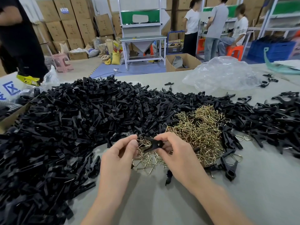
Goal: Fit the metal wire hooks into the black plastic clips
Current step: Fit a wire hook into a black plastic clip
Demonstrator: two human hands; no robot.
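A big heap of black plastic clips point(68, 120) covers the left and middle of the table. A pile of brass-coloured metal wire hooks point(199, 132) lies right of centre. Between my hands, just above the near edge of that pile, I hold one black clip point(154, 144). My right hand point(173, 151) pinches the clip's right end. My left hand point(120, 153) pinches a wire hook point(140, 142) at the clip's left end. Whether the hook sits inside the clip is hidden by my fingers.
More black clips point(279, 117), some with wire in them, spread to the right. A crumpled clear plastic bag point(222, 73) lies at the far right of the table. A cardboard box edge point(9, 117) is at the left. People stand beyond the table.
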